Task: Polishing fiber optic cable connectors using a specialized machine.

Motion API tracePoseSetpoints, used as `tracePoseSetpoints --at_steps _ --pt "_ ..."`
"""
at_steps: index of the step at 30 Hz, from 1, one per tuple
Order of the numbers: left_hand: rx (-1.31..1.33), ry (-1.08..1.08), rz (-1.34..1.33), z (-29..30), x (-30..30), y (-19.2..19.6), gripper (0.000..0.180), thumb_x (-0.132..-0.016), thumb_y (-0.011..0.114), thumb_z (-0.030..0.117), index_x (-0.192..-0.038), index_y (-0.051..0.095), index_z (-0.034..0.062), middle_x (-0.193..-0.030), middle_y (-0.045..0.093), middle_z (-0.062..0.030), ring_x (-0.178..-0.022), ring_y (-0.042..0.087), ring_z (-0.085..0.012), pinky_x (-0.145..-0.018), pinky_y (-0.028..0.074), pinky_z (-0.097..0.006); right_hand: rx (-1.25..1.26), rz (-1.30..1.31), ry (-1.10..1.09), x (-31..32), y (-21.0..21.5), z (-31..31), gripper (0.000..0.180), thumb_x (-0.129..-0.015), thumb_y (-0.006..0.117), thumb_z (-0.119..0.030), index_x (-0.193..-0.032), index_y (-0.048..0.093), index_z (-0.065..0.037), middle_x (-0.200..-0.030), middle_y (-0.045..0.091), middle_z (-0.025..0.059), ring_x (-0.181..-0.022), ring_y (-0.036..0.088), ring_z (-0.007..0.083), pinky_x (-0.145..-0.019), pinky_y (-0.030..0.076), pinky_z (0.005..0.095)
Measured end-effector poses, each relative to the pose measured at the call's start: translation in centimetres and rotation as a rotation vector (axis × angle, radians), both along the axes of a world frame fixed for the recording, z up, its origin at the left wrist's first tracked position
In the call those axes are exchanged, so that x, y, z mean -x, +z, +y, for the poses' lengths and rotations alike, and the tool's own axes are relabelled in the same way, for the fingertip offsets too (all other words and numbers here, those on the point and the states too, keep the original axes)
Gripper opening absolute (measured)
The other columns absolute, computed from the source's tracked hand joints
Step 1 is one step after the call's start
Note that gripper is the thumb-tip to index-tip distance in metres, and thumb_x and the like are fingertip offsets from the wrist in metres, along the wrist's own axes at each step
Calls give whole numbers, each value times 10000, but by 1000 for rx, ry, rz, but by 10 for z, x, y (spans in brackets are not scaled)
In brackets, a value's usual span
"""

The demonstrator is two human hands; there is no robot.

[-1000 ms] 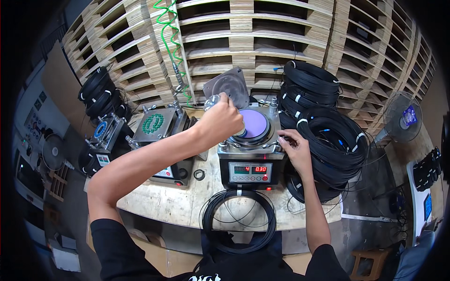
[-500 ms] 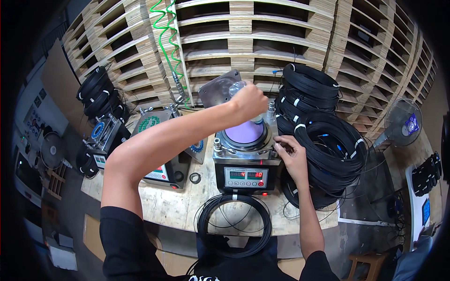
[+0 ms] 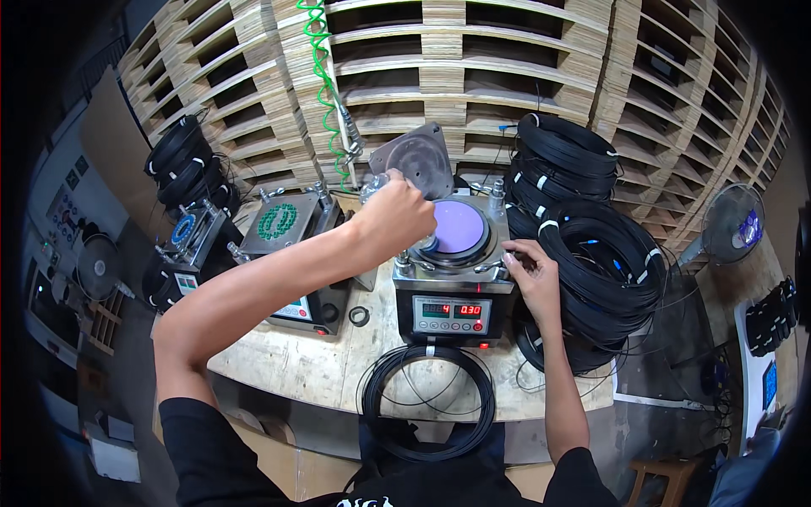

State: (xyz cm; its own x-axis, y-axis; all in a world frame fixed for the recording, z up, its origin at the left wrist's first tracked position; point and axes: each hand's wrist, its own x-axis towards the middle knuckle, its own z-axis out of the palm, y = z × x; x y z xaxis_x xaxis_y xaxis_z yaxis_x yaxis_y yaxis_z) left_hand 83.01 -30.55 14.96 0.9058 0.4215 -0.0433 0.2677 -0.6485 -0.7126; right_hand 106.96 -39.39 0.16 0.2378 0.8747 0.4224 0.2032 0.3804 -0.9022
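A metal bench machine point(image 3: 452, 291) with a red-digit panel carries a round purple pad point(image 3: 457, 226) on top, and its hinged grey lid point(image 3: 418, 159) stands open behind. My left hand point(image 3: 395, 215) hovers at the pad's left rim, closed on a small clear bottle point(image 3: 374, 182). My right hand point(image 3: 530, 272) rests on the machine's top right corner, its fingers curled on the edge and holding nothing. A loose coil of black cable point(image 3: 431, 404) hangs over the table's front edge below the machine.
Stacked black cable coils point(image 3: 596, 253) crowd the table's right side. A second machine with a green-patterned plate point(image 3: 279, 221) sits to the left, a third point(image 3: 182, 232) farther left. A small black ring point(image 3: 359, 316) lies on the table. Green coiled hose point(image 3: 319, 76), wooden pallets behind, fan point(image 3: 733, 224).
My left hand swung right over the purple pad with the bottle, then came back to the pad's left rim. My right hand stayed on the machine's corner.
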Motion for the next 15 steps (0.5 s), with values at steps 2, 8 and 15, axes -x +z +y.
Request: tracePoseSetpoints --at_steps 2,8,15 --pt "12 -5 -4 1 -10 -2 27 -804 718 128 -816 742 124 -793 734 -52 -796 727 -243 -778 522 -386 0 8 2 -1 -3 1 210 -919 671 -34 -1115 721 21 -1066 635 15 -715 523 32 -637 406 197" --pt "18 -112 -96 21 -58 -7 51 -776 722 153 -747 761 135 -768 740 -50 -758 737 -238 -646 534 -369 -3 37 5 -2 -9 4 205 -920 671 -36 -1112 723 18 -1067 638 18 -706 522 32 -628 405 199" --pt "-28 -34 -70 76 -85 -12 95 -820 701 170 -834 789 138 -876 768 -59 -835 752 -259 -719 580 -471 -15 -15 4 -5 -10 4 218 -915 679 -41 -1120 718 23 -1055 635 15 -718 510 28 -618 386 204"
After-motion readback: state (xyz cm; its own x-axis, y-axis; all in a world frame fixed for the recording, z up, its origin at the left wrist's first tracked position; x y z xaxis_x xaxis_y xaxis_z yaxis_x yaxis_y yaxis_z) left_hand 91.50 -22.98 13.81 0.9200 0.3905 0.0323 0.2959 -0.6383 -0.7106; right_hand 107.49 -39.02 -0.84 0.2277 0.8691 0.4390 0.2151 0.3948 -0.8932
